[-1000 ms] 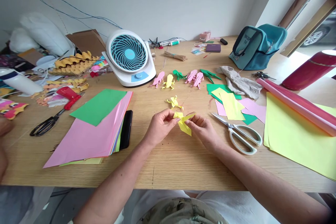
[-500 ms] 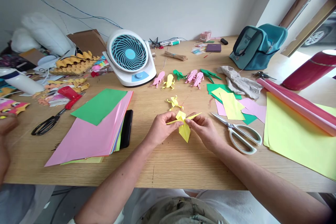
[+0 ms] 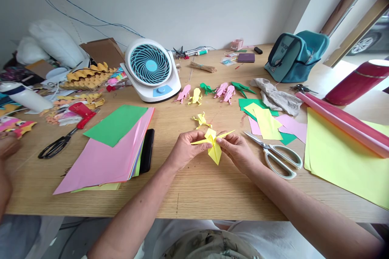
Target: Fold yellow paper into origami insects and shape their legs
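Note:
A partly folded yellow paper figure (image 3: 213,146) is held just above the wooden table (image 3: 197,190), two thin points sticking out left and right. My left hand (image 3: 185,149) pinches its left side and my right hand (image 3: 237,150) pinches its right side, both closed on the paper. A finished yellow paper frog (image 3: 201,120) lies just beyond them. Farther back stands a row of pink, yellow and green paper frogs (image 3: 212,90).
White-handled scissors (image 3: 278,155) lie right of my right hand, by cut paper scraps (image 3: 267,119) and large yellow sheets (image 3: 343,158). A stack of coloured paper (image 3: 109,145), a black phone (image 3: 146,150) and black scissors (image 3: 56,145) lie left. A fan (image 3: 150,68) and teal bag (image 3: 293,54) stand behind. Another person's hand (image 3: 7,147) shows at far left.
The yellow paper has been opened from a bunched fold into a shape with two side points and a lower flap; both hands have stayed in place, fingers shifting on it.

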`<state>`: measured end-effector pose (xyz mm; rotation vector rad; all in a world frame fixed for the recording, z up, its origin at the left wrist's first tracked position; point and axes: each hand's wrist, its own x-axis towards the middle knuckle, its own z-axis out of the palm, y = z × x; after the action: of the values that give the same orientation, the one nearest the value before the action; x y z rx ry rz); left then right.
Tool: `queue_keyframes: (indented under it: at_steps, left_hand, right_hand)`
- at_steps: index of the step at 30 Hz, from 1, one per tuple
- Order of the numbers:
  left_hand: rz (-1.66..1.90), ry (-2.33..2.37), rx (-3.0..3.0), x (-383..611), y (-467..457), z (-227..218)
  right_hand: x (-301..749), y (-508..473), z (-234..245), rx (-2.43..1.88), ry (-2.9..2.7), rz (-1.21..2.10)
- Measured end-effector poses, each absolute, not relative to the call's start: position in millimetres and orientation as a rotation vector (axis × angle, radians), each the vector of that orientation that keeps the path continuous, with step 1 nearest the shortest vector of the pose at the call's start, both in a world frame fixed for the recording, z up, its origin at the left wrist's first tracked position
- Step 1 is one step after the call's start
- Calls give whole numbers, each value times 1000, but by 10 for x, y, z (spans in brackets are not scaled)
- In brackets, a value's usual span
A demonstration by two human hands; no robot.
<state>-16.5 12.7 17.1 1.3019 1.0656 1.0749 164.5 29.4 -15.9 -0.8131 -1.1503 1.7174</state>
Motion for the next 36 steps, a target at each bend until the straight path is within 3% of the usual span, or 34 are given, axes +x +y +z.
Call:
queue_keyframes:
  at_steps: [8,24,32,36]
  left_hand:
    - [1114,1042,1268,-154,131,149]
    - [965,1446,1774,-242,136,21]
    - [938,1092,1878,-296,196,139]
    - [953,1130,1981,-317,191,157]
  right_hand:
    - [1641,272,-140,-737,-1060,1807]
    - [1552,244,-137,-871,-1287,1564]
    - [1614,238,-50,-852,-1300,1453]
    - [1646,242,-31,-846,-1308,1509]
